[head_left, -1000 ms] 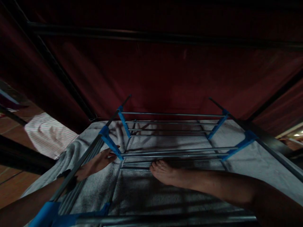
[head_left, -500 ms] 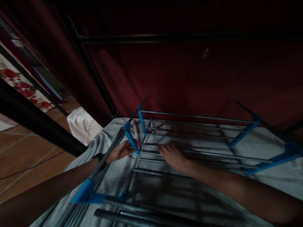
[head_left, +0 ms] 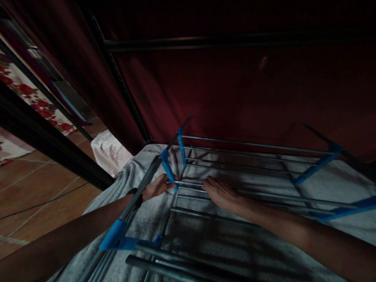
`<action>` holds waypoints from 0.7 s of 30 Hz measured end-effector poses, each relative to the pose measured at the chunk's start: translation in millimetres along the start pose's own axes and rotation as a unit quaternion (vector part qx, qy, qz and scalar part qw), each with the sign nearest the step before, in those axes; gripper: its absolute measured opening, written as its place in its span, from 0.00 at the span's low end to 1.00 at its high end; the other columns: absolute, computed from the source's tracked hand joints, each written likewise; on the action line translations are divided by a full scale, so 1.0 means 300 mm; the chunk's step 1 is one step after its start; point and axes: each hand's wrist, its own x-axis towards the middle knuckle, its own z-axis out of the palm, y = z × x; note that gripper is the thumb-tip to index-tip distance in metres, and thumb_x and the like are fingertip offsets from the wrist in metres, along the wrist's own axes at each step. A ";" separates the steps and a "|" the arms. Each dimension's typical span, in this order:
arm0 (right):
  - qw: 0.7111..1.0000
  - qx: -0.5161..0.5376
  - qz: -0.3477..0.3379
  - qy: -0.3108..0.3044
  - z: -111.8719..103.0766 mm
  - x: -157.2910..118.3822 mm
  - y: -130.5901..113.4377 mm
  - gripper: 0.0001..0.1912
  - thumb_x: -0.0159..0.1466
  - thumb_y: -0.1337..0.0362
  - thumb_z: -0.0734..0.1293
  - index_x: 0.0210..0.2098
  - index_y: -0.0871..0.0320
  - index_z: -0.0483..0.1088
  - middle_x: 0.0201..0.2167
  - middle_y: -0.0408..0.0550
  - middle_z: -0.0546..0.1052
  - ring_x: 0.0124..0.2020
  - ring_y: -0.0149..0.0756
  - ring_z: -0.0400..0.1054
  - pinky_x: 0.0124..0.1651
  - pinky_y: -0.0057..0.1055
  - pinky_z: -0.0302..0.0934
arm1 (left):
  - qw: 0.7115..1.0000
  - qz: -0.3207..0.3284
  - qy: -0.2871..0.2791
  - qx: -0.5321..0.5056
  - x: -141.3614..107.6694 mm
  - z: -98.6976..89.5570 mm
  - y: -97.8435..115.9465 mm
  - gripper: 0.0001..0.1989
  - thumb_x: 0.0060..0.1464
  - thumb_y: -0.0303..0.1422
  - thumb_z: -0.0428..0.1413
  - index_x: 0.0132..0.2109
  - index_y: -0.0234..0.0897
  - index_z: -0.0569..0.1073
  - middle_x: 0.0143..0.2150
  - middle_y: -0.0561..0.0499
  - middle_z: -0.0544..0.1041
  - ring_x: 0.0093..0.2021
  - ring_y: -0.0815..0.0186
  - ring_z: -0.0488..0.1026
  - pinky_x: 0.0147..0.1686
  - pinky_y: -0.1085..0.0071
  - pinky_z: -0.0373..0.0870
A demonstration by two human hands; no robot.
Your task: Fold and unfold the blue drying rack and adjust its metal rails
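Note:
A rack of thin grey metal tubes and blue plastic brackets lies before me. My left hand is closed around the lower end of a blue bracket on the rack's left side. A metal tube runs rightward from that bracket. My right hand has its fingers curled over this tube, a short way right of the bracket; its thumb is hidden. Another blue bracket stands just behind, joined to more tubes. At the near left is a larger blue corner piece.
A grey blanket lies under the rack. Behind rises a dark red fabric wall with a black metal frame. To the left are a black post, a striped cloth, a tiled floor and floral fabric.
The scene has shifted slightly rightward in view. My right fingers have curled more around the tube. My left hand stays on the blue bracket, its fingertips now at the tube's end.

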 end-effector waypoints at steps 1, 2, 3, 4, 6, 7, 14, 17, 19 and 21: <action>1.000 0.004 0.000 0.000 -0.003 0.000 -0.002 0.18 0.73 0.63 0.55 0.58 0.59 0.67 0.58 0.61 0.71 0.54 0.46 0.70 0.53 0.41 0.65 | 1.000 -0.002 -0.004 -0.004 -0.003 0.000 0.009 0.11 0.45 0.36 0.62 0.36 0.36 0.74 0.36 0.49 0.75 0.41 0.59 0.70 0.46 0.64 0.65; 1.000 0.006 -0.002 -0.001 -0.006 0.001 -0.004 0.18 0.73 0.63 0.55 0.58 0.59 0.67 0.58 0.61 0.71 0.54 0.46 0.70 0.53 0.41 0.65 | 1.000 -0.005 -0.009 -0.010 -0.007 0.001 0.019 0.11 0.45 0.37 0.62 0.36 0.36 0.74 0.35 0.50 0.75 0.41 0.59 0.70 0.46 0.64 0.65; 1.000 0.007 -0.005 -0.003 -0.009 0.002 -0.005 0.17 0.73 0.64 0.55 0.57 0.59 0.68 0.58 0.61 0.71 0.54 0.46 0.70 0.53 0.41 0.65 | 1.000 -0.006 -0.012 -0.013 -0.010 0.000 0.028 0.11 0.46 0.37 0.62 0.36 0.36 0.74 0.35 0.50 0.75 0.41 0.60 0.69 0.46 0.65 0.64; 1.000 0.007 -0.008 -0.004 -0.012 0.003 -0.007 0.17 0.73 0.65 0.55 0.56 0.59 0.68 0.57 0.61 0.72 0.53 0.45 0.71 0.53 0.40 0.65 | 1.000 -0.006 -0.015 -0.015 -0.015 0.000 0.037 0.11 0.46 0.38 0.61 0.36 0.36 0.74 0.35 0.51 0.75 0.41 0.60 0.69 0.46 0.65 0.64; 1.000 0.004 -0.010 -0.005 -0.018 0.005 -0.010 0.17 0.73 0.66 0.55 0.54 0.60 0.70 0.54 0.59 0.74 0.52 0.44 0.71 0.52 0.39 0.65 | 1.000 -0.006 -0.022 -0.015 -0.024 -0.002 0.056 0.12 0.46 0.39 0.61 0.36 0.36 0.74 0.35 0.52 0.74 0.40 0.61 0.68 0.46 0.65 0.63; 1.000 0.004 -0.010 -0.006 -0.021 0.006 -0.011 0.17 0.73 0.66 0.55 0.54 0.60 0.70 0.53 0.59 0.74 0.51 0.44 0.72 0.51 0.38 0.65 | 1.000 -0.007 -0.025 -0.014 -0.028 -0.004 0.065 0.12 0.46 0.39 0.61 0.36 0.36 0.74 0.34 0.52 0.74 0.40 0.61 0.68 0.45 0.65 0.63; 0.999 0.041 -0.003 -0.033 -0.045 0.015 -0.010 0.18 0.73 0.64 0.53 0.51 0.58 0.71 0.51 0.54 0.76 0.49 0.41 0.73 0.46 0.33 0.63 | 1.000 -0.013 -0.020 -0.014 -0.034 0.006 0.069 0.12 0.46 0.39 0.59 0.36 0.37 0.72 0.33 0.53 0.71 0.38 0.62 0.66 0.43 0.66 0.61; 0.998 0.053 0.010 -0.040 -0.049 0.025 -0.011 0.17 0.73 0.63 0.54 0.48 0.58 0.73 0.49 0.54 0.77 0.47 0.40 0.73 0.45 0.33 0.62 | 1.000 -0.012 -0.014 -0.019 -0.024 0.017 0.042 0.12 0.46 0.39 0.57 0.37 0.37 0.71 0.32 0.54 0.69 0.36 0.63 0.64 0.40 0.66 0.61; 0.998 0.053 0.022 -0.041 -0.049 0.033 -0.012 0.16 0.72 0.62 0.55 0.47 0.58 0.73 0.48 0.54 0.78 0.47 0.41 0.73 0.45 0.32 0.62 | 1.000 -0.007 -0.013 -0.018 -0.017 0.021 0.027 0.11 0.46 0.39 0.57 0.36 0.37 0.70 0.31 0.55 0.68 0.35 0.64 0.63 0.39 0.66 0.60; 0.998 0.047 0.031 -0.041 -0.052 0.039 -0.015 0.16 0.72 0.62 0.55 0.47 0.57 0.73 0.48 0.54 0.78 0.47 0.41 0.73 0.46 0.32 0.62 | 1.000 -0.002 -0.015 -0.014 -0.010 0.021 0.020 0.10 0.47 0.38 0.57 0.34 0.37 0.71 0.29 0.55 0.67 0.33 0.65 0.62 0.37 0.66 0.59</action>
